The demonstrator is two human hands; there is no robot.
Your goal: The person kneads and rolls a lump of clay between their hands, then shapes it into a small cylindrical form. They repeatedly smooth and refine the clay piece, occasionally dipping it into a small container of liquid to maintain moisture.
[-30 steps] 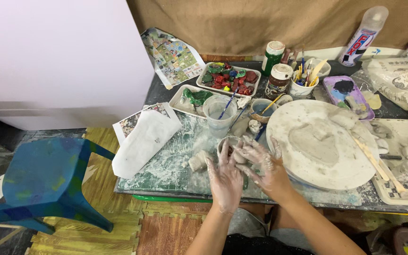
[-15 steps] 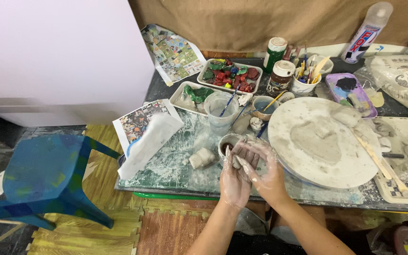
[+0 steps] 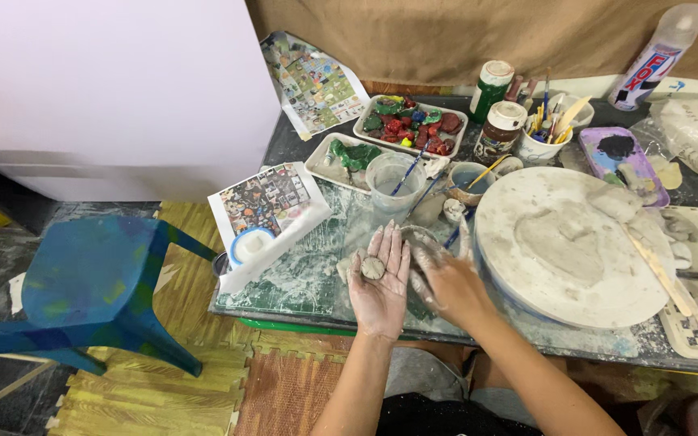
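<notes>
My left hand (image 3: 380, 278) lies palm up over the table's front edge, fingers straight, with a small round grey lump of clay (image 3: 372, 267) resting on the palm. My right hand (image 3: 444, 278) is just to its right, clay-smeared, palm down with fingers spread, reaching toward a small clay-coated bowl (image 3: 422, 238) partly hidden behind both hands. A large round clay-covered board (image 3: 567, 242) lies immediately right of my right hand.
A clear cup with a brush (image 3: 388, 179), trays of painted pieces (image 3: 410, 125), paint jars (image 3: 489, 89), a brush cup (image 3: 544, 141) and a purple palette (image 3: 617, 153) crowd the back. Printed sheets (image 3: 267, 198) lie left. A blue stool (image 3: 94, 278) stands beside the table.
My hands were pressed together around the clay; now they have parted. The left palm has turned up showing a rounded lump, and the right hand has moved right toward the bowl.
</notes>
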